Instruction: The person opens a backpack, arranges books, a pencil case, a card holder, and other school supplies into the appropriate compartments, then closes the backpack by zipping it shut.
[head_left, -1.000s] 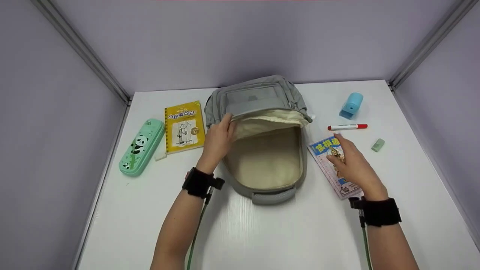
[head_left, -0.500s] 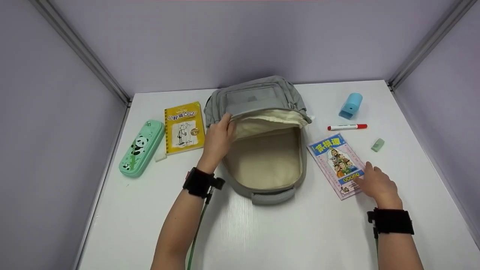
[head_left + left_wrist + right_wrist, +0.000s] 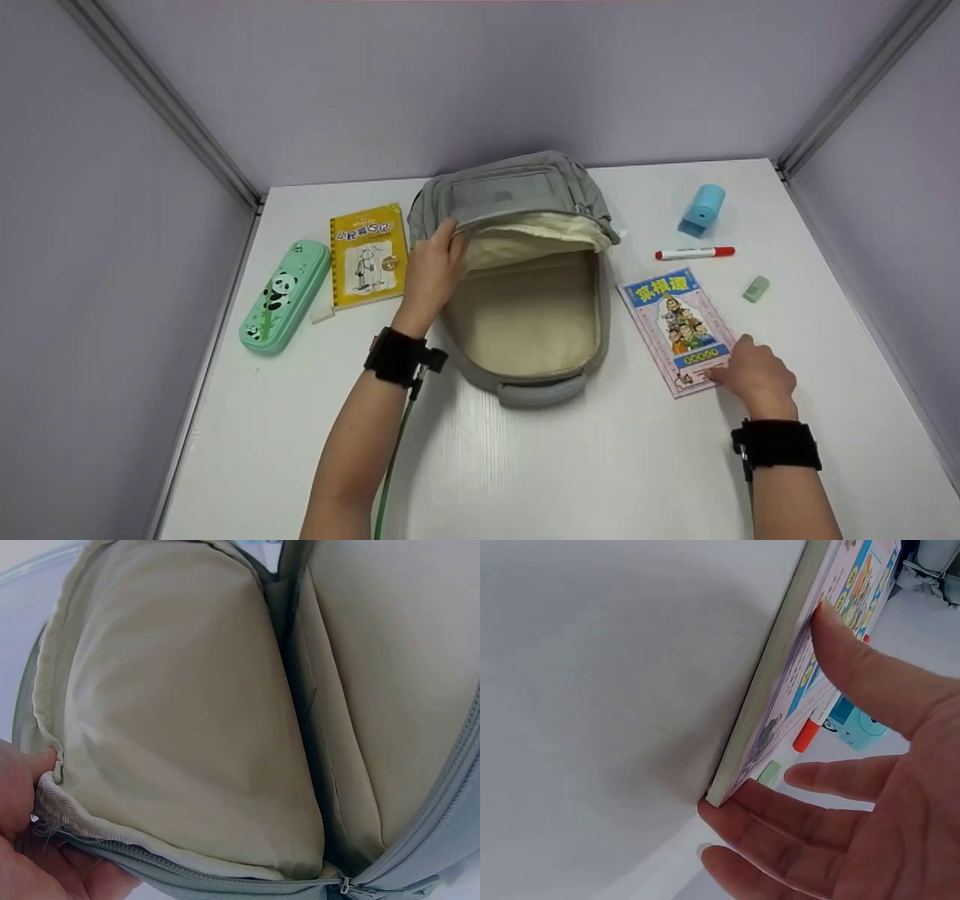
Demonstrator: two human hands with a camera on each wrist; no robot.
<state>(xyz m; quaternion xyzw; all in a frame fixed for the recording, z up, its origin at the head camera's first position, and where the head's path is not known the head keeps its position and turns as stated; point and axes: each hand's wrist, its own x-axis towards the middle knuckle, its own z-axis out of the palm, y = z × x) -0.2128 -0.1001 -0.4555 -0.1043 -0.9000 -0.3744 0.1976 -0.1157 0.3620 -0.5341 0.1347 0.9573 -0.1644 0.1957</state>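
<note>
A grey backpack point(image 3: 517, 191) lies unzipped on the table, its cream lining point(image 3: 180, 705) exposed. My left hand point(image 3: 433, 274) pinches the raised edge of its front flap, thumb on the lining side in the left wrist view. To the right of the bag lies a pink and blue comic-style book point(image 3: 686, 326) with cartoon figures on its cover. My right hand point(image 3: 759, 379) is at the book's lower right corner. In the right wrist view the thumb presses on the cover of the book point(image 3: 787, 682) while fingers curl against its edge at the corner.
Left of the bag are a yellow book point(image 3: 370, 255), a green panda pencil case point(image 3: 285, 296) and a white eraser point(image 3: 322, 314). On the right lie a blue pencil sharpener point(image 3: 703, 208), a red marker point(image 3: 694, 253) and a green eraser point(image 3: 756, 289). Walls border the table.
My right hand has moved from over the book's cover down to its lower right corner, and the book has turned slightly. My left hand keeps hold of the flap, which has shifted slightly left.
</note>
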